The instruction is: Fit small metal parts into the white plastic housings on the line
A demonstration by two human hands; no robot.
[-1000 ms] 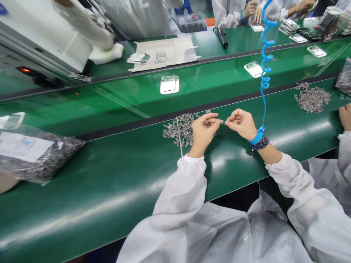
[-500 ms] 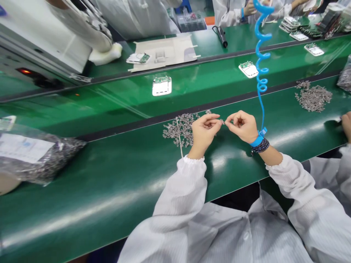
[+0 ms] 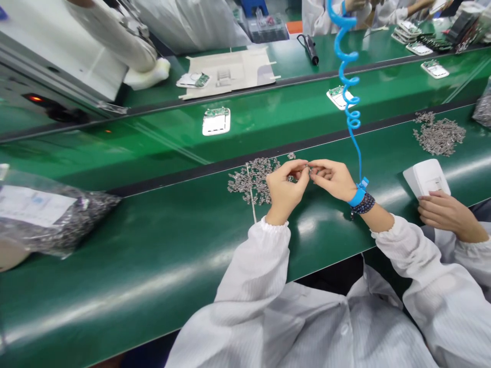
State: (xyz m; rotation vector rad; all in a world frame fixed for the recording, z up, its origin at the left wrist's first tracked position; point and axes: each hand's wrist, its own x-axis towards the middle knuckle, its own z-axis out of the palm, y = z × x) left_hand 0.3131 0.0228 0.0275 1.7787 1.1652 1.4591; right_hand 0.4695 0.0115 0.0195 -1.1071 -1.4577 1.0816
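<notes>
Green conveyor belts (image 3: 115,301) run side by side across the room, with white modules (image 3: 216,121) lying on the middle one. Over the near belt, the left hand (image 3: 285,189) and right hand (image 3: 332,179) meet, fingertips pinched together on a tiny metal part (image 3: 309,169), too small to make out clearly. A heap of similar parts (image 3: 253,181) lies just left of the left hand, and a second heap (image 3: 439,135) lies well to the right. A blue wrist strap (image 3: 358,197) circles the right wrist, its coiled cord (image 3: 347,66) rising away. A co-worker's hand (image 3: 448,212) rests on a white case (image 3: 425,179) at near right. A plastic bag (image 3: 46,217) of parts lies at left.
</notes>
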